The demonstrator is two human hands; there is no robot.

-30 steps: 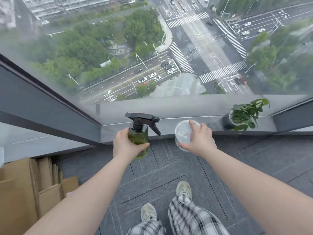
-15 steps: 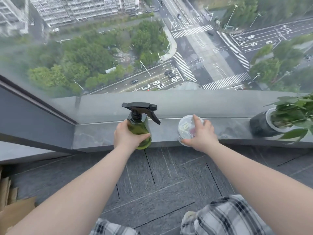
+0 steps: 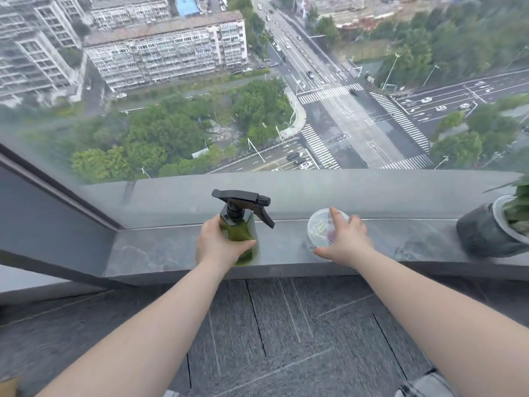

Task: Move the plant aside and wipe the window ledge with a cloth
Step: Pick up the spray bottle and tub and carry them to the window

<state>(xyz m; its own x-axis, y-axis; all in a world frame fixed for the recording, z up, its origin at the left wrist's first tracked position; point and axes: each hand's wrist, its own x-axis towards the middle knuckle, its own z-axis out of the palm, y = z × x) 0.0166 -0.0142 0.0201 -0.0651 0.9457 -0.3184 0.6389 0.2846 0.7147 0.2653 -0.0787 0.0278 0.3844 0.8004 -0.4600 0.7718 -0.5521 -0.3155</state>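
Note:
A grey stone window ledge runs under the glass. My left hand grips a green spray bottle with a black trigger head, its base on the ledge. My right hand holds a round clear plastic container on the ledge, fingers over its top and thumb at its near side. A potted plant, green leaves in a dark round pot, stands on the ledge at the far right, partly cut off by the frame edge. No cloth is in view.
The tall window glass rises straight behind the ledge, with a dark frame post slanting at the left. Dark grey carpet tiles cover the floor below the ledge. A bit of brown cardboard shows at the bottom left corner.
I have stepped up to the ledge. Both hands moved forward and brought the spray bottle and the clear container from above the floor down onto the ledge. The plant slid toward the right frame edge.

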